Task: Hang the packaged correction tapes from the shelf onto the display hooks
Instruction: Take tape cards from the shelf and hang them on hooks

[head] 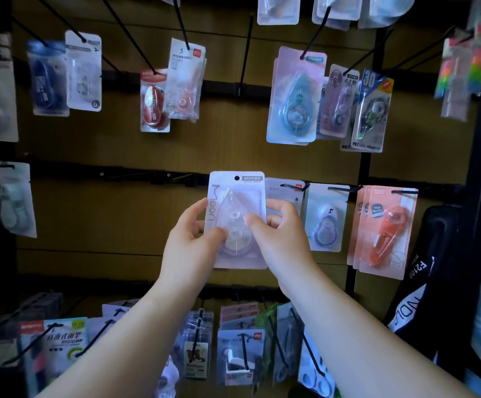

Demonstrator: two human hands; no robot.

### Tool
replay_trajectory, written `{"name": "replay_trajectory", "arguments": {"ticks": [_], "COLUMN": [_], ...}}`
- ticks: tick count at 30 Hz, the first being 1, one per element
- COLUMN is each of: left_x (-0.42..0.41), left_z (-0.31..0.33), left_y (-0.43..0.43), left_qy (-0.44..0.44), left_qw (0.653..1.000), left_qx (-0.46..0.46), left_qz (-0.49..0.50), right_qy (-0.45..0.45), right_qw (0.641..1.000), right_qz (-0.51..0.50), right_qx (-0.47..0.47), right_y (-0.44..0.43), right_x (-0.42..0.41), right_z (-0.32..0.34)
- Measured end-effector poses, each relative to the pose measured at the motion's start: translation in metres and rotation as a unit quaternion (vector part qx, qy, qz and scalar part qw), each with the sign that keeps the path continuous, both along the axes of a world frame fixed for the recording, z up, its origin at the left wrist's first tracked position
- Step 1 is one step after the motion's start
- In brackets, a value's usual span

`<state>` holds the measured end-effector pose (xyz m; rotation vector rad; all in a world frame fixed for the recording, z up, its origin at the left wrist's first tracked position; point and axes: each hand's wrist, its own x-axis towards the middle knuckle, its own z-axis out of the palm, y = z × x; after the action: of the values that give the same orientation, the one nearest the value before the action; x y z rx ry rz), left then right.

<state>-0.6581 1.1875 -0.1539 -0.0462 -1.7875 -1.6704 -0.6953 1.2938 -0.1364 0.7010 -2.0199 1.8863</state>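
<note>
A pale lilac card blister pack [237, 193] with a clear teardrop-shaped correction tape sealed inside was held upright in front of a brown slatted display panel [112, 219], at the level of the middle black rail [118, 172]. It was gripped from both sides. The left hand [193, 239] was closed on the pack's lower left edge, with the thumb laid across the front of the plastic bubble and the fingers tucked behind the card. The right hand [281, 234] was closed on the right edge, its thumb pressed on the bubble and its fingers curled round the back. The round hanging hole near the top of the card showed dark; whether a hook passed through it could not be told. Just to the right, partly hidden by the right hand, a grey-white carded pack [283, 189] was hung on a black wire hook [293, 186]. Beside that a white pack with a blue-lilac tape marked 5 [327, 219] was hung, and further right several orange packs [385, 231] were stacked on one hook. Above, a pink pack with a teal tape [296, 96] was suspended from a long hook.
</note>
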Motion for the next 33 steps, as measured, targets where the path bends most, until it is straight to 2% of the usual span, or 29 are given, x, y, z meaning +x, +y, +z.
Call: {"name": "replay_trajectory", "arguments": {"ticks": [9,18,33], "left_x": [-0.002,0.0,-0.004], "left_z": [-0.001,-0.002,-0.002], "left_y": [-0.002,0.002,-0.005], "left_qy": [-0.021,0.025,0.005], "left_qw": [1.0,0.998,0.998], "left_qx": [-0.009,-0.045,-0.038], "left_qz": [-0.005,0.033,0.039], "right_qy": [0.003,-0.039,-0.021], "right_qw": [1.0,0.995,0.999], "right_qz": [0.007,0.066,0.037], "right_qx": [0.019,-0.065,0.001], "right_y": [-0.005,0.0,-0.004], "right_x": [-0.005,-0.007,-0.007], "right_z": [-0.007,-0.011,-0.004]}}
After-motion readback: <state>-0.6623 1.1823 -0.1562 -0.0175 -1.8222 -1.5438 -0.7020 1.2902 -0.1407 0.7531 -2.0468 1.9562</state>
